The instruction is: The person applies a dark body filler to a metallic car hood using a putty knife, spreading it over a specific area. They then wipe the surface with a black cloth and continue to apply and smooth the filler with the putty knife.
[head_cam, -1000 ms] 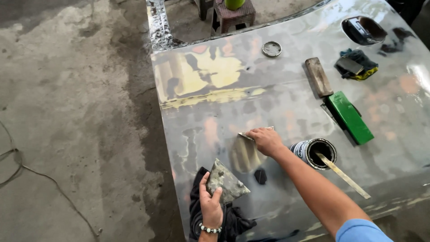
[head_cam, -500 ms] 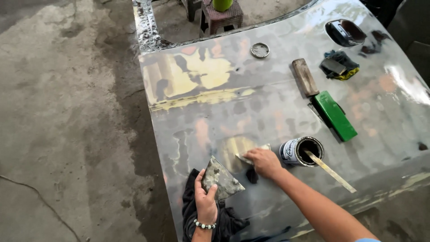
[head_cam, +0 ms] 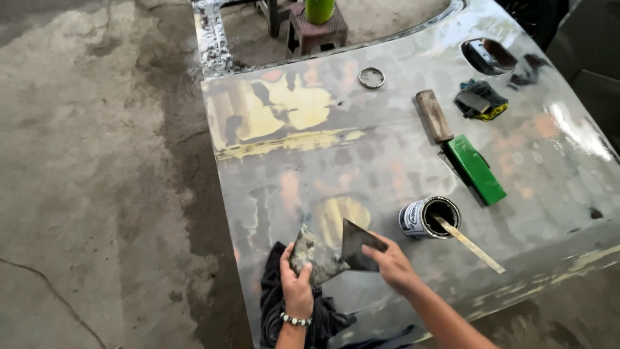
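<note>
My left hand (head_cam: 297,284) holds a grey filler-smeared mixing board (head_cam: 314,253) at the near edge of a bare metal car panel (head_cam: 387,148). My right hand (head_cam: 394,265) grips a dark flat spreader (head_cam: 359,242) whose edge meets the board. A yellowish filler patch (head_cam: 342,216) lies on the panel just beyond the two tools. A dark cloth (head_cam: 284,310) hangs beneath my left hand, over the panel's edge.
An open tin (head_cam: 429,218) with a wooden stir stick (head_cam: 468,242) stands right of my hands. Farther off lie a green block (head_cam: 476,169), a brown sanding block (head_cam: 434,115), a round lid (head_cam: 371,77) and rags (head_cam: 479,100). Concrete floor (head_cam: 97,161) lies left.
My right hand drew the spreader back from the yellowish patch on the panel to the mixing board. My left hand kept holding the board near the panel's edge.
</note>
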